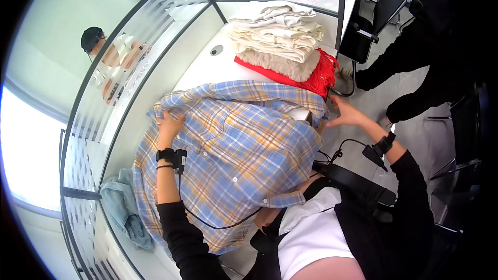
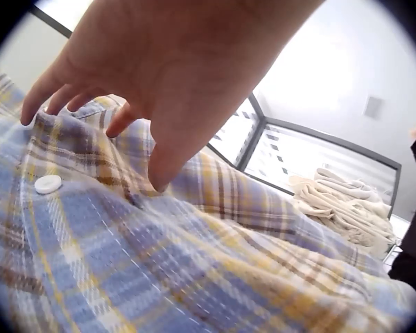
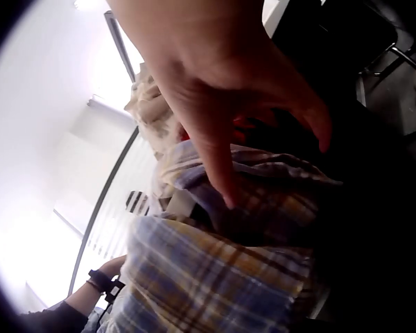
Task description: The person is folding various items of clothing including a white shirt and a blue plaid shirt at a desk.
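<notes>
A blue, yellow and white plaid shirt (image 1: 233, 145) lies spread over the table, its buttoned front facing up. My left hand (image 1: 170, 127) rests on its left part, and in the left wrist view the fingertips of that hand (image 2: 159, 76) touch the cloth beside a white button (image 2: 48, 184), fingers spread. Past the shirt's right edge is my right hand (image 1: 346, 114), thumb and fingers apart; the right wrist view has this hand (image 3: 222, 97) over the folded-back plaid cloth (image 3: 208, 270), and whether it touches the cloth I cannot tell.
Behind the shirt stand folded cream cloths (image 1: 277, 33) on a grey fluffy piece (image 1: 290, 65) and a red fringed cloth (image 1: 321, 75). Light blue denim (image 1: 127, 207) lies at the left by the glass partition. Black chairs (image 1: 358, 36) and a person in black (image 1: 410, 62) are at the right.
</notes>
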